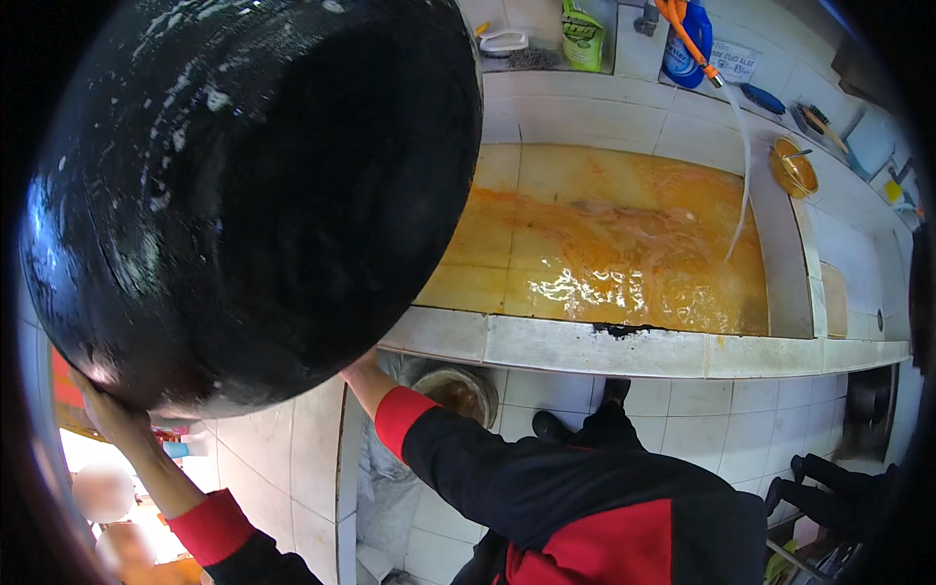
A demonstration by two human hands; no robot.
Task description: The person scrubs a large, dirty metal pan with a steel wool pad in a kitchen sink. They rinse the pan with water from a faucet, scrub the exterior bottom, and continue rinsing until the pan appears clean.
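A very large black wok [322, 195] fills the upper left, raised and tilted, with wet streaks and bits of white foam on its dark surface. My left hand [115, 414] grips its lower left edge, and its fingers are partly hidden behind the metal. Lower down on the right, my right hand [361, 372] holds the near edge, its fingers mostly covered by the wok. Beside the wok lies a white-tiled basin [585, 346] holding cloudy orange-brown water [624, 224]. An orange hose [687, 39] hangs over it, and a thin stream runs down into the water.
Along the back ledge are a green pouch [583, 37], a blue bottle [687, 49], a white-handled brush [503, 42] and a wooden-handled brush [824, 127]. A yellow bowl [793, 168] sits at the right corner. Below the basin stands a bucket [458, 390]. Another person's legs [829, 487] show at lower right.
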